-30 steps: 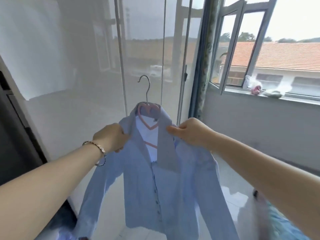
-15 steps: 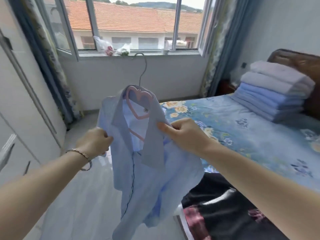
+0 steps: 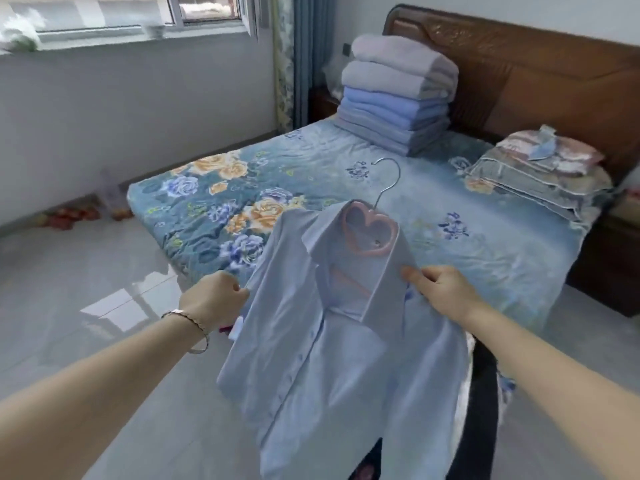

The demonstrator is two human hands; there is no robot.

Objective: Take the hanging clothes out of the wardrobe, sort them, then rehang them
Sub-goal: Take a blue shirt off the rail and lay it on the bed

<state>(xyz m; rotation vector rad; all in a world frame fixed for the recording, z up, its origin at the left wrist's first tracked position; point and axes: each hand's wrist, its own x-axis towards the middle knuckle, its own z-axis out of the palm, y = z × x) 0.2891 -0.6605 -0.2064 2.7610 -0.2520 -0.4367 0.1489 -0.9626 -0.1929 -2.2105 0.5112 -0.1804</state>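
Note:
A light blue button-up shirt [image 3: 322, 362] hangs on a pink heart-shaped hanger [image 3: 367, 233] with a metal hook. I hold it out over the near corner of the bed [image 3: 311, 181], tilted to the right. My left hand [image 3: 214, 299], with a bracelet on the wrist, grips the shirt's left shoulder. My right hand [image 3: 440, 289] pinches the right collar and shoulder. Dark clothes [image 3: 481, 393] lie on the bed's near edge, partly hidden behind the shirt.
The bed has a blue floral sheet. A stack of folded grey and blue blankets [image 3: 394, 95] stands by the wooden headboard [image 3: 540, 71], with a patterned folded quilt [image 3: 540, 168] to its right. Shiny tiled floor [image 3: 79, 289] lies to the left. Window and curtain are at the back.
I have turned from the wardrobe, past the window, to face the bed. The shirt on its hanger stayed in both hands and now hangs lower, over the bed corner.

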